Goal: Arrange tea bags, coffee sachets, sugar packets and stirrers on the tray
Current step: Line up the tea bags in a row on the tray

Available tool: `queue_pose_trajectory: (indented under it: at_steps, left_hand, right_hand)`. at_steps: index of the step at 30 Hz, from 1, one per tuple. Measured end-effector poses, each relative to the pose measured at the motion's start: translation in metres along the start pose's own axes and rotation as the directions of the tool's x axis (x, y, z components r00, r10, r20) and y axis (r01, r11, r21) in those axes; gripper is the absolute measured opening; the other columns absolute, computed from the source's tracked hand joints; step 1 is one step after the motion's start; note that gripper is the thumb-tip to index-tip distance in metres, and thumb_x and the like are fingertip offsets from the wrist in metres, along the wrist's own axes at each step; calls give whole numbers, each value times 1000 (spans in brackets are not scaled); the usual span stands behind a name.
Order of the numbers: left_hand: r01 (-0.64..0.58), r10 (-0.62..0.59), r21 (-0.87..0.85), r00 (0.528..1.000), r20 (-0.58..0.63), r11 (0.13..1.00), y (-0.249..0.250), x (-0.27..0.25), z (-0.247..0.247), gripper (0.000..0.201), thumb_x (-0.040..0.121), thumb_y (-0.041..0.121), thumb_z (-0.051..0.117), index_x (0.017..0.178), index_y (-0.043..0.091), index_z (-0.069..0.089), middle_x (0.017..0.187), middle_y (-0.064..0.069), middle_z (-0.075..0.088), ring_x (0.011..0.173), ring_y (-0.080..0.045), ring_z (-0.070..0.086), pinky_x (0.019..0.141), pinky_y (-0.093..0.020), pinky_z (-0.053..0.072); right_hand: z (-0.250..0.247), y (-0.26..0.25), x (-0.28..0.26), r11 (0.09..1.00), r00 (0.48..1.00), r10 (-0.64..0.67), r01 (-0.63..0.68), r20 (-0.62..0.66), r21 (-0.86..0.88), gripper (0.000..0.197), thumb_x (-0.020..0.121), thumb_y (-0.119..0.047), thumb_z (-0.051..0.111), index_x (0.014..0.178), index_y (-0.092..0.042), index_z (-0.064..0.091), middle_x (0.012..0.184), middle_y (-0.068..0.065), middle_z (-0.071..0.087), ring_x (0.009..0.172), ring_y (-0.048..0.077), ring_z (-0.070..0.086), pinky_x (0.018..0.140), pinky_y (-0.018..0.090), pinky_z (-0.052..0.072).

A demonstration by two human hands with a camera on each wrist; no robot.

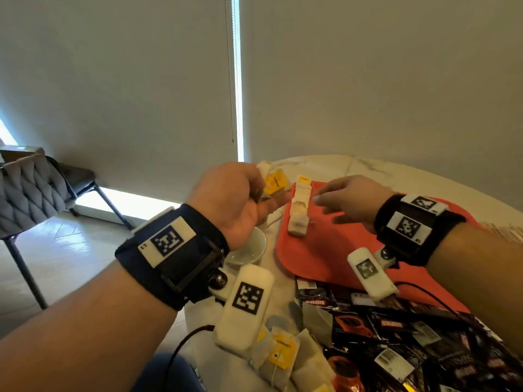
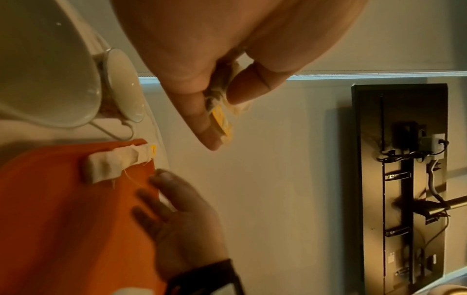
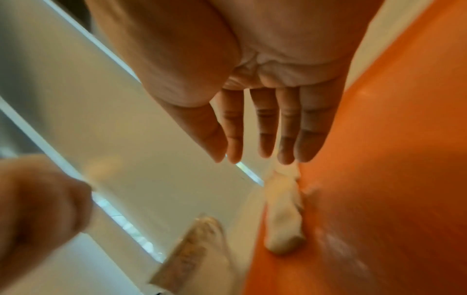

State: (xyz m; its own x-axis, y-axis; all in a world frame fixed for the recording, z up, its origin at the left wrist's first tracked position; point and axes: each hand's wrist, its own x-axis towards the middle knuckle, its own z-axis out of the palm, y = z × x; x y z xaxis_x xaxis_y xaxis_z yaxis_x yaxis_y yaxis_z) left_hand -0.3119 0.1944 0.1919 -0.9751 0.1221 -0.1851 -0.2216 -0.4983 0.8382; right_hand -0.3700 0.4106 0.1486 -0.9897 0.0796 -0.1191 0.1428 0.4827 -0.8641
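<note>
An orange-red tray lies on the white marble table. A row of tea bags lies along the tray's left edge. My left hand hovers left of that row and pinches a tea bag with a yellow tag. My right hand is above the tray with straight fingers, its fingertips close to the row and holding nothing.
A white cup stands left of the tray under my left hand. Loose tea bags and black coffee sachets are heaped at the near edge. A grey chair stands at the far left.
</note>
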Motion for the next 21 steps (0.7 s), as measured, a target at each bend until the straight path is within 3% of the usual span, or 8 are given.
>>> queue_pose_trajectory:
  at_steps: [4, 8, 10, 13, 16, 18, 21]
  left_hand:
    - [29, -28, -58, 999, 28, 998, -11, -13, 5, 22, 101, -9, 39, 115, -7, 56, 122, -33, 68, 100, -39, 77, 79, -43, 66]
    - [-3, 12, -94, 995, 102, 996, -18, -21, 8, 24, 103, -2, 47, 123, -6, 59, 111, -26, 71, 91, -30, 76, 82, -40, 66]
    - [-1, 14, -96, 990, 140, 995, -18, -26, 10, 26, 103, 1, 47, 124, -6, 62, 108, -23, 73, 88, -27, 76, 81, -37, 66]
    - [21, -13, -40, 982, 191, 999, -16, -35, 12, 30, 107, 8, 45, 128, -1, 64, 108, -21, 75, 84, -23, 76, 71, -32, 66]
    - [44, -48, 32, 984, 170, 999, -15, -40, 13, 26, 107, 13, 49, 123, 2, 65, 97, -17, 73, 72, -20, 72, 60, -28, 63]
    - [85, -95, 71, 986, 140, 994, -15, -41, 10, 19, 104, 13, 54, 115, 1, 64, 87, -12, 66, 63, -17, 65, 52, -25, 59]
    - [132, -146, 147, 986, 86, 980, -17, -38, 0, 11, 96, 9, 61, 107, 9, 62, 87, -10, 59, 61, -15, 53, 45, -22, 48]
  right_hand:
    - [-14, -32, -50, 952, 962, -273, 271, -9, 143, 23, 87, -45, 76, 85, -22, 79, 95, 1, 77, 86, 16, 69, 72, 38, 56]
    - [-10, -50, -91, 909, 909, -415, 416, 40, -3, 46, 69, -65, 76, 87, -23, 74, 84, 0, 73, 79, 18, 71, 65, 33, 59]
    - [-8, -52, -93, 904, 904, -427, 427, 13, 13, 38, 75, -58, 79, 92, -25, 72, 88, -1, 73, 82, 20, 71, 68, 36, 60]
    - [-11, -56, -87, 919, 914, -393, 387, 99, 81, 22, 86, -41, 78, 101, -26, 73, 99, 0, 75, 88, 17, 70, 70, 33, 57]
    - [-13, -61, -85, 915, 909, -394, 374, 136, 153, 2, 89, -19, 77, 90, -18, 76, 89, 5, 73, 83, 17, 66, 74, 37, 54]
    - [-13, -65, -84, 896, 906, -413, 386, 96, 218, 3, 88, -14, 77, 86, -16, 75, 84, 6, 72, 82, 19, 67, 76, 39, 56]
    - [-17, -71, -83, 806, 876, -482, 457, -31, 377, 6, 92, -10, 72, 87, -13, 72, 84, 6, 74, 82, 21, 71, 75, 38, 57]
